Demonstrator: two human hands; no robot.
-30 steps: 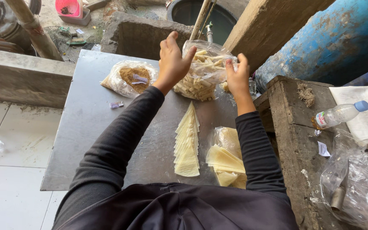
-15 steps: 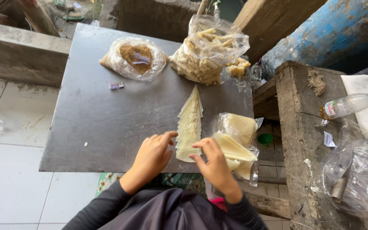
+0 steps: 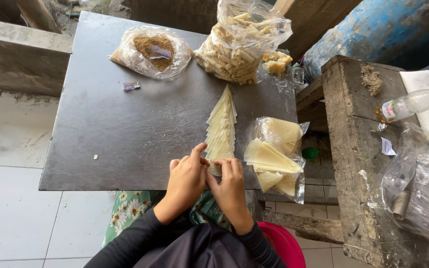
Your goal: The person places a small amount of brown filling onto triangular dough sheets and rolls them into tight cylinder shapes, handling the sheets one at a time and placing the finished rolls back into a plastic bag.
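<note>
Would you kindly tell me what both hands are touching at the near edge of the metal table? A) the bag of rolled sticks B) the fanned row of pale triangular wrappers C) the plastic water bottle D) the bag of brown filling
B: the left hand and right hand meet at the near end of the row of triangular wrappers, far from both bags and the bottle.

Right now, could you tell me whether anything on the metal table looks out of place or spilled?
Mostly tidy. A small purple wrapper scrap lies loose near the bag of brown filling, and a yellowish clump sits outside the bag of rolled pastries.
</note>
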